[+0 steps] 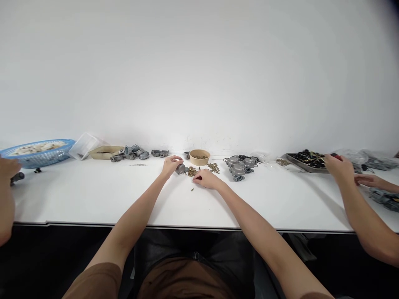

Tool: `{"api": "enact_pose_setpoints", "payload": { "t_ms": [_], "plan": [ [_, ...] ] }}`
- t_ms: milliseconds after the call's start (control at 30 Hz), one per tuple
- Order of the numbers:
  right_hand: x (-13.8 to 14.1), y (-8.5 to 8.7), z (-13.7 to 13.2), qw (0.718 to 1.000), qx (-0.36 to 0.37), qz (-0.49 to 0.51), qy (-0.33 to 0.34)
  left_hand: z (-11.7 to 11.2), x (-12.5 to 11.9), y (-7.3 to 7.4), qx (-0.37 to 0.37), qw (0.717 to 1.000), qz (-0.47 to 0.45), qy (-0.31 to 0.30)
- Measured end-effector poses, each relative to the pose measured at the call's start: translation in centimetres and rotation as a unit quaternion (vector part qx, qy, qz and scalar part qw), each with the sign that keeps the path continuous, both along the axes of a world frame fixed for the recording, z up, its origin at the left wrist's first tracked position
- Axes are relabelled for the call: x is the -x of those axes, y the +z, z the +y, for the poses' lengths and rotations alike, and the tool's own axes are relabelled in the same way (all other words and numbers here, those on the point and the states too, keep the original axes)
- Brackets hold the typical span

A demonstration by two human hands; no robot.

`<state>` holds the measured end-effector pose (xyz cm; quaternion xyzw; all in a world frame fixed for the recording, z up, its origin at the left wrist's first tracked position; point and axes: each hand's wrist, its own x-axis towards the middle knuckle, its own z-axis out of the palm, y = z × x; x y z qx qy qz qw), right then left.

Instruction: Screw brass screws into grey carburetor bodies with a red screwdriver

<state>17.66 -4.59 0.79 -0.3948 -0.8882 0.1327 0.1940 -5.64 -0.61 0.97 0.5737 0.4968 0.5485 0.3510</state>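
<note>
My left hand (171, 165) is closed on a small grey metal part (181, 168), held just above the white table (93, 195). Beside it, my right hand (205, 179) rests on the table with fingertips pinched at a little heap of brass screws (192, 171); what sits in the pinch is too small to name. One loose screw (192, 189) lies in front of the hands. Just behind stands a tan bowl (199, 157) of screws, with a second scatter of screws (213, 167) to its right.
Grey housings (241, 167) sit right of the bowl, more grey parts (132, 152) to the left with a tan tray (104, 152) and blue basket (37, 153). A co-worker's hands (341, 168) work at a metal tray (307, 162) on the right. Another person's arm (6, 187) shows far left.
</note>
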Motion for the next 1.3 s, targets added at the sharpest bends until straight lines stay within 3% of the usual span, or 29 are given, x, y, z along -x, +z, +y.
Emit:
{"api": "enact_pose_setpoints", "payload": {
  "t_ms": [100, 367, 700, 867, 1100, 1300],
  "plan": [
    [0.1, 0.4, -0.7, 1.0, -0.021, 0.011, 0.02, -0.1, 0.1, 0.0, 0.0, 1.0, -0.001, 0.0],
    [0.6, 0.4, -0.5, 0.998, 0.032, -0.017, 0.044, 0.0, -0.1, -0.2, -0.004, 1.0, 0.015, 0.001],
    [-0.3, -0.2, 0.6, 1.0, 0.002, 0.028, 0.013, 0.0, -0.1, -0.3, -0.042, 0.996, 0.079, -0.004],
    [-0.7, 0.5, 0.7, 0.998, -0.016, 0.051, -0.028, -0.2, -0.2, -0.2, -0.063, 0.994, 0.092, -0.012],
    [-2.1, 2.5, -1.1, 0.994, 0.094, -0.017, 0.056, -0.1, -0.2, -0.2, -0.068, 0.992, 0.104, 0.001],
    [-1.5, 2.3, -1.1, 0.991, 0.112, -0.043, 0.055, -0.3, -0.3, -0.1, -0.058, 0.992, 0.109, -0.006]
  ]
}}
